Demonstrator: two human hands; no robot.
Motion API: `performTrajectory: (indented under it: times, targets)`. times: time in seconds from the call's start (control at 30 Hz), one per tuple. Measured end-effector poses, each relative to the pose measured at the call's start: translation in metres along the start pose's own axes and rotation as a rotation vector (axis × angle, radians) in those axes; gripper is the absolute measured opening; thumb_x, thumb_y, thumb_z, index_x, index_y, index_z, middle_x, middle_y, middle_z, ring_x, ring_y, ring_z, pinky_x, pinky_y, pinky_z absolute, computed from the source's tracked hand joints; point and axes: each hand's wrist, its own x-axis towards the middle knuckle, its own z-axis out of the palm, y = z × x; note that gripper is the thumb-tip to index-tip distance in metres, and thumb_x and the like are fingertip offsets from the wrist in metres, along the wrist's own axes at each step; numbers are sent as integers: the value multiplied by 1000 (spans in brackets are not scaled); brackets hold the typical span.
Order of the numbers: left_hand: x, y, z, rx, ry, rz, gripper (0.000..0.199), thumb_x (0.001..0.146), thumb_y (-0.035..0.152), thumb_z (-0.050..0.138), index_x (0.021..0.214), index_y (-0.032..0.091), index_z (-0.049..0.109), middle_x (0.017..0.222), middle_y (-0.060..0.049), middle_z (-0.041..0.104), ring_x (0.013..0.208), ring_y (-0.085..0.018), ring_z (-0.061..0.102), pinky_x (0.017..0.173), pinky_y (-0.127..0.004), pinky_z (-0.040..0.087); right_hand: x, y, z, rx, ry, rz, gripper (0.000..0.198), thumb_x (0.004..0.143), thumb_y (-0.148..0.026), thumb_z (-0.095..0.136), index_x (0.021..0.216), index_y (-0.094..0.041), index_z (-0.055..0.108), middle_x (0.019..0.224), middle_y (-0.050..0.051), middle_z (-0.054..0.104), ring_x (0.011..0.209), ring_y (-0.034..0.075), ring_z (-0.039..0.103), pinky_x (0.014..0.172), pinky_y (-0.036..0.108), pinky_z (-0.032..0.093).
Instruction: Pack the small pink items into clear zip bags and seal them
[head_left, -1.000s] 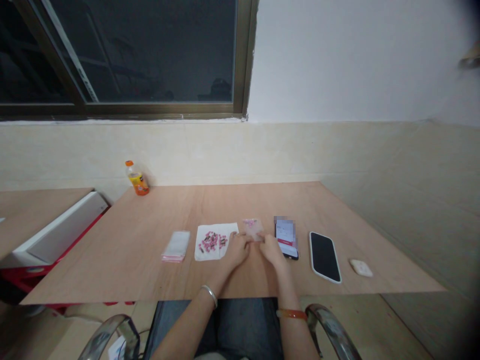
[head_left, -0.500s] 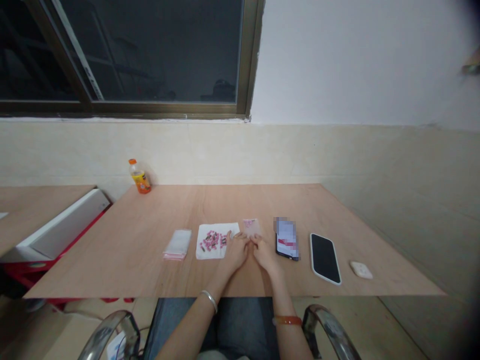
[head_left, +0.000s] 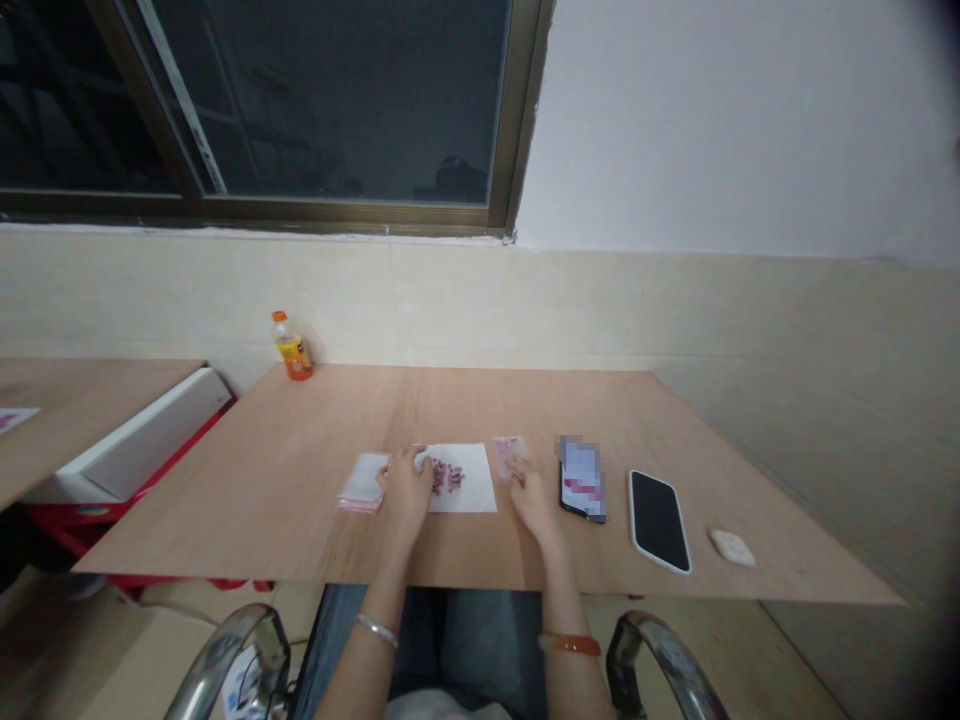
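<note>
A white paper sheet lies on the wooden table with several small pink pieces piled on it. My left hand rests on the sheet's left edge, fingers curled beside the pink pieces and near a stack of small clear bags. My right hand lies to the right of the sheet, its fingertips on a small clear bag with pink inside. Whether either hand pinches anything is too small to tell.
A lit phone and a dark phone in a white case lie right of my right hand, then a small white case. An orange bottle stands at the far left corner. A white box sits left.
My left hand has moved left from the small pink bag to the left edge of the paper sheet. My right hand stays by the pink bag. The view has shifted slightly.
</note>
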Motion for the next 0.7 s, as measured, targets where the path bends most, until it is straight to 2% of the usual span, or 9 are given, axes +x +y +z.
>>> performTrajectory:
  times: [0.13, 0.23, 0.33, 0.43, 0.53, 0.6, 0.7]
  targets:
    - [6, -41, -38, 265, 58, -294, 34, 80, 36, 48, 104, 14, 59, 106, -17, 62, 103, -34, 54, 86, -48, 33, 1, -36, 14, 186, 4, 9, 35, 79, -15, 41, 103, -12, 66, 112, 13, 64, 108, 21, 58, 97, 37, 41]
    - [4, -67, -48, 396, 27, -399, 41, 76, 41, 53, 103, 10, 57, 109, -21, 59, 104, -36, 52, 82, -48, 34, -1, -68, 27, 260, -13, -42, 32, 78, -18, 45, 100, -13, 67, 108, 12, 67, 104, 22, 59, 95, 38, 42]
    - [0, -84, -45, 453, -21, -432, 45, 71, 41, 59, 100, 7, 56, 106, -24, 60, 103, -37, 53, 81, -45, 34, -8, -98, 40, 344, -129, -91, 28, 79, -21, 46, 93, -17, 70, 102, 11, 69, 97, 22, 62, 91, 38, 45]
    - [-3, -92, -42, 436, -44, -418, 44, 69, 41, 60, 98, 8, 56, 104, -23, 60, 103, -37, 53, 82, -45, 33, -18, -115, 53, 405, -215, -130, 26, 79, -22, 48, 91, -18, 71, 99, 9, 70, 94, 22, 63, 89, 39, 45]
    - [-3, -94, -42, 433, 40, -381, 36, 72, 34, 58, 100, 12, 53, 109, -20, 58, 105, -35, 51, 84, -46, 32, -26, -117, 64, 425, -263, -169, 24, 79, -21, 50, 90, -19, 71, 96, 8, 71, 92, 22, 64, 89, 41, 45]
    - [-1, -96, -42, 359, 121, -347, 31, 72, 27, 58, 100, 14, 52, 107, -16, 58, 105, -33, 51, 85, -47, 33, -29, -113, 67, 421, -265, -162, 23, 79, -21, 50, 89, -20, 71, 93, 7, 72, 90, 22, 64, 88, 41, 45]
    - [4, -99, -39, -81, 226, -305, 31, 68, 20, 59, 99, 16, 53, 89, -7, 60, 89, -26, 57, 79, -41, 40, -28, -109, 64, 419, -243, -138, 22, 78, -22, 52, 87, -19, 72, 92, 7, 72, 89, 23, 64, 86, 41, 46]
